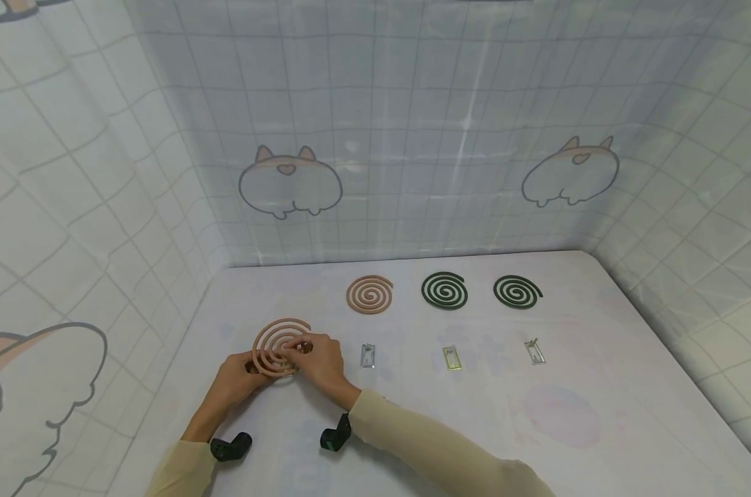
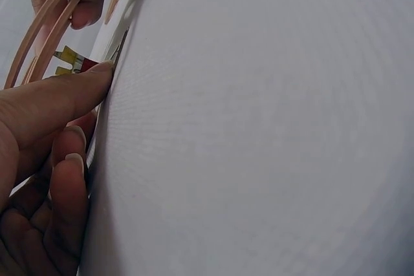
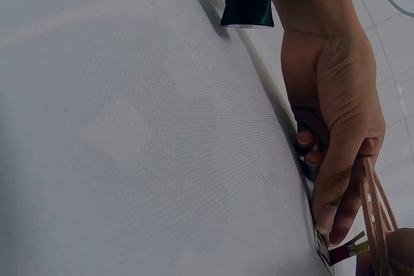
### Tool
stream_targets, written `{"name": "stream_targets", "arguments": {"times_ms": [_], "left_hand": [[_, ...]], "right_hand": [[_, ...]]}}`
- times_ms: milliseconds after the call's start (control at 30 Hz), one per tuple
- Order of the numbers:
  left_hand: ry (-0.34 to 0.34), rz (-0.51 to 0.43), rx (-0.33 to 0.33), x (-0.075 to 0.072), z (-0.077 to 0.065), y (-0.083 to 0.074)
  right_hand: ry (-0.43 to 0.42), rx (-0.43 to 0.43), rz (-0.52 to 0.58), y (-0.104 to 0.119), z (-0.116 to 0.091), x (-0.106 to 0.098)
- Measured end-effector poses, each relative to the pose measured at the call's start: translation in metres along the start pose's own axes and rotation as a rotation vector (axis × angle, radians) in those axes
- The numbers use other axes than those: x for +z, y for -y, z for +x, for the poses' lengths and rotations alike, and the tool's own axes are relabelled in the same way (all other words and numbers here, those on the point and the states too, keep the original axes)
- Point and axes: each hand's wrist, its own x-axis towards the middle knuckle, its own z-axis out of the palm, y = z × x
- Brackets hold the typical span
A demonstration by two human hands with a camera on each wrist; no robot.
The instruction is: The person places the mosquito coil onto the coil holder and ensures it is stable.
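Observation:
A brown mosquito coil (image 1: 265,343) is tilted over a small metal coil stand (image 2: 77,63), whose upright tab looks red and yellow. With thumb and finger my right hand (image 1: 318,357) pinches the coil near its centre, above the stand. My left hand (image 1: 235,378) is under the coil's left side and holds the stand's flat base at the table surface, thumb on top (image 2: 97,77). Part of that hand is hidden by the coil in the head view. The right wrist view shows the left hand (image 3: 343,108) across from the right fingertips (image 3: 401,253).
Farther back lie another brown coil (image 1: 369,295) and two green coils (image 1: 444,290) (image 1: 517,292). Nearer sit a silver stand (image 1: 367,355), a yellowish stand (image 1: 452,357) and another stand (image 1: 535,351). Grid-patterned curtains (image 1: 413,172) border the white table (image 1: 475,428).

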Motion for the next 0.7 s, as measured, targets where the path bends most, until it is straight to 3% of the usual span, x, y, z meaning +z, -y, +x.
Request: {"name": "stream_targets", "arguments": {"times_ms": [400, 700], "left_hand": [[0.004, -0.007, -0.007, 0.001, 0.002, 0.001], [0.004, 0.005, -0.017, 0.0, 0.001, 0.0]], "right_hand": [[0.042, -0.074, -0.037, -0.001, 0.003, -0.004], [0.093, -0.047, 0.011, -0.003, 0.009, -0.01]]}}
